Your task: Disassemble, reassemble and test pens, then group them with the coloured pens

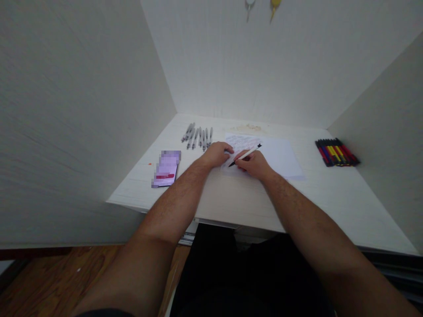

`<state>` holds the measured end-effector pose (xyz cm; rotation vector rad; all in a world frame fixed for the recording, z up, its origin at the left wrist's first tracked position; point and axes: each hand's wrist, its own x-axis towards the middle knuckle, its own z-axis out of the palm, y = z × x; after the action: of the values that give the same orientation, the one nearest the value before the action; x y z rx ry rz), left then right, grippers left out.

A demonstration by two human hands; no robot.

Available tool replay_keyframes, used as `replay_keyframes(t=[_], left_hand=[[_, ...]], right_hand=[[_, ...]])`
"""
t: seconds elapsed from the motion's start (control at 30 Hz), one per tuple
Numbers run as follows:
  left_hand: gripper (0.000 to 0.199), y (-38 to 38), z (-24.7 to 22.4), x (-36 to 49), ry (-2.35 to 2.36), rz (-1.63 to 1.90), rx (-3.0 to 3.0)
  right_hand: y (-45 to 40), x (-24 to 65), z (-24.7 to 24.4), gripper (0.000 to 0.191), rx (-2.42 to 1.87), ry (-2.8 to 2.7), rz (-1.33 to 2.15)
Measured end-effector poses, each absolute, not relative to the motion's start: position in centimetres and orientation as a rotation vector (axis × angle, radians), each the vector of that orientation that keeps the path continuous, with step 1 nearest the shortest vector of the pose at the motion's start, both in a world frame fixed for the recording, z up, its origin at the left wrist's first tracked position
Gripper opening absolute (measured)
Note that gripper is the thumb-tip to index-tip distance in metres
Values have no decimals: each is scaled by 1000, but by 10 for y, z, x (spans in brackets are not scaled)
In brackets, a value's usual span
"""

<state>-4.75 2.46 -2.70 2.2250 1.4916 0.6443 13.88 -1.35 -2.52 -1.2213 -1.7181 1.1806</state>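
Observation:
My right hand [254, 164] is closed around a white pen [247, 153] with a black tip and a black end. The pen slants, its tip down at the left over the paper [280, 155]. Rows of faint handwriting [240, 140] cover the upper left part of the paper, while its right side is blank. My left hand [218, 153] lies on the paper's left edge, fingers extended towards the pen and holding nothing. Behind that hand, several clear pens [199, 137] with dark grips lie in a loose row.
A phone [168, 168] with a lit screen lies left of my left forearm. At the far right is a flat set of coloured pens [336, 152] in dark, red, yellow and blue. White panels [244, 66] enclose the white desk [241, 200] at the back and both sides.

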Motion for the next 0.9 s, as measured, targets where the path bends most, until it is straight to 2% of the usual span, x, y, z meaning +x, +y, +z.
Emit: replay_keyframes(t=[0.9], left_hand=[[27,21,-24,-46,1500,645,2195]], right_hand=[[-13,139,-26,20,-1233,-1696,1169]])
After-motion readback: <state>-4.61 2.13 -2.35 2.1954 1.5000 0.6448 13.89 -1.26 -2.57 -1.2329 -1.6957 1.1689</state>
